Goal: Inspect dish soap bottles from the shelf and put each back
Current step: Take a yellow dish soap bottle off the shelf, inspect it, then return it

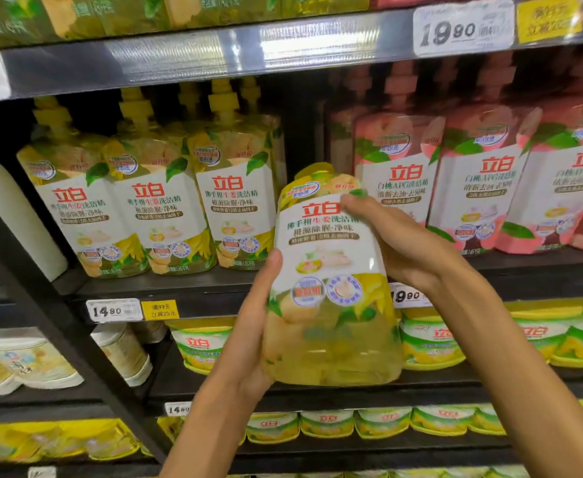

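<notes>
yellow dish soap bottle (331,281): held in front of the shelf (186,291), label facing the camera | left hand (248,339): grips its lower left side | right hand (400,243): fingers curled around its upper right side | behind: yellow bottles (152,208) and pink bottles (483,188) stand in a row

one yellow dish soap bottle (331,281) is held by two hands, the left hand (252,326) and the right hand (397,243). three yellow bottles (152,201) are counted in the front row of the shelf (165,288), and three pink bottles (483,188) beside them. four price tags (114,309) are seen.
</notes>
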Action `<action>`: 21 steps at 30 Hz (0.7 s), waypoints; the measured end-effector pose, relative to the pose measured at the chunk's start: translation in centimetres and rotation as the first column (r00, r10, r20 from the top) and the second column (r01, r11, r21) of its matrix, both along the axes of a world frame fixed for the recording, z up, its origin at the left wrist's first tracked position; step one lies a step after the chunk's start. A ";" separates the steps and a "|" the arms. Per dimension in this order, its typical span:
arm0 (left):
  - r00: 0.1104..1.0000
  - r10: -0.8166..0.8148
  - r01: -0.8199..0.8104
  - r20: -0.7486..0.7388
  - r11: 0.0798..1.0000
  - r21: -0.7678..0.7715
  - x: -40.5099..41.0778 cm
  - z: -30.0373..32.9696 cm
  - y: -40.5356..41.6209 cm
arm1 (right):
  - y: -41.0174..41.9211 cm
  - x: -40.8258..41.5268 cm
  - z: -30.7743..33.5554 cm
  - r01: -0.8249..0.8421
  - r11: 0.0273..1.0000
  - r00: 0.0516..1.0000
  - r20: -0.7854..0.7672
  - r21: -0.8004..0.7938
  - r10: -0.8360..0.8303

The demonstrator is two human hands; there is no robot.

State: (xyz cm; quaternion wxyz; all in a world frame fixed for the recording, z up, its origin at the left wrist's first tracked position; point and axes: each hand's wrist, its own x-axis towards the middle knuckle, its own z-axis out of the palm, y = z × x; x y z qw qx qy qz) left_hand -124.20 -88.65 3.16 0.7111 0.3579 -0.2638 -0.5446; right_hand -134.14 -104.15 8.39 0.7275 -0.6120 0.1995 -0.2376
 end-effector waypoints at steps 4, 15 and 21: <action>0.994 -0.109 0.107 -0.021 0.992 -0.065 0.6 1.3 1.4 | 0.0 -0.3 -0.6 -0.019 0.998 0.999 -0.044 0.052 0.021; 0.980 -0.180 0.179 -0.082 0.984 -0.027 0.4 2.3 2.3 | 1.2 -1.1 -1.3 -0.102 0.994 0.994 -0.031 0.030 0.103; 0.986 -0.154 0.158 -0.065 0.986 0.046 0.4 1.6 1.8 | 1.0 0.3 -0.1 0.060 0.982 0.982 -0.166 -0.179 -0.091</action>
